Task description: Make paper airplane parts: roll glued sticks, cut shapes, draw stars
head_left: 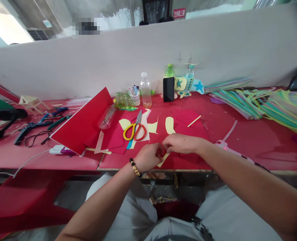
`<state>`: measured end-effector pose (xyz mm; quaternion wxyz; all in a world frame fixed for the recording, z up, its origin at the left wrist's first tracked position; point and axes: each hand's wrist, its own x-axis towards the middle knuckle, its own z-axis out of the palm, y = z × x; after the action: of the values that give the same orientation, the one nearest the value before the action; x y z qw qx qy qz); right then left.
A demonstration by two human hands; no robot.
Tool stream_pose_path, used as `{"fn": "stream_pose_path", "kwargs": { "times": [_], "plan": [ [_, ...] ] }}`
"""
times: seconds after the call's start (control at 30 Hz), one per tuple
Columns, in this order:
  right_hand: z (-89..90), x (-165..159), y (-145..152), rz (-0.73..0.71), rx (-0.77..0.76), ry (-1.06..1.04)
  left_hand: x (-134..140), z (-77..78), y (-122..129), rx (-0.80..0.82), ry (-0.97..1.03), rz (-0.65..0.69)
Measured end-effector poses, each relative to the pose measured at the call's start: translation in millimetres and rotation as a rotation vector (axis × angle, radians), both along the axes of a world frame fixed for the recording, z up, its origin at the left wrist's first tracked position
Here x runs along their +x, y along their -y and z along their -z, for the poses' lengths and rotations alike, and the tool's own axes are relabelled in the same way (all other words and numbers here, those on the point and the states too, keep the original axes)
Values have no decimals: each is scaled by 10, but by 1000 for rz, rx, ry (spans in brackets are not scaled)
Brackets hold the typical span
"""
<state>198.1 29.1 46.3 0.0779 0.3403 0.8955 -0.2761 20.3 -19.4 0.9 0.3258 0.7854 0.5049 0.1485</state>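
Observation:
Near the front edge of the red table, my left hand (150,156) and my right hand (181,143) meet with fingers curled and tips nearly touching. What sits between the fingertips is too small and hidden to make out. A pale yellow paper strip (163,161) lies just under them, partly covered. Behind my left hand rest scissors (139,126) with one yellow and one red handle, on white and yellow paper scraps. Beyond my right hand lie a rounded yellow paper piece (169,125), red paper sheets (188,127) and a thin wooden stick (194,121).
A red board (84,120) leans at left beside a clear plastic bottle (107,117). Farther back stand an upright bottle (145,90), a pen cup (134,95) and a phone (168,89). At right are a glue gun (232,150) and bundled colored strips (249,103); pliers (33,127) lie far left.

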Motion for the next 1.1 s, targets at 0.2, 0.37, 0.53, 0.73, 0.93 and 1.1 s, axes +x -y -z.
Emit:
{"fn": "stream_pose_path", "kwargs": {
  "times": [0.2, 0.37, 0.53, 0.73, 0.93, 1.1],
  "plan": [
    [11, 30, 67, -46, -46, -1, -29, -43, 176, -56, -33, -26],
    [130, -36, 174, -112, -50, -24, -24, 46, 554, -121, -7, -172],
    [198, -119, 169, -144, -7, -29, 46, 80, 697, 8, -200, -266],
    [157, -190, 90, -161, 5, -10, 68, -3, 622, 77, -400, -210],
    [191, -203, -18, -171, 11, -1, 15, 61, 568, 157, -271, -168],
    [248, -204, -206, -214, 18, 9, -100, 187, 430, 390, 3, 30]
  ]
}}
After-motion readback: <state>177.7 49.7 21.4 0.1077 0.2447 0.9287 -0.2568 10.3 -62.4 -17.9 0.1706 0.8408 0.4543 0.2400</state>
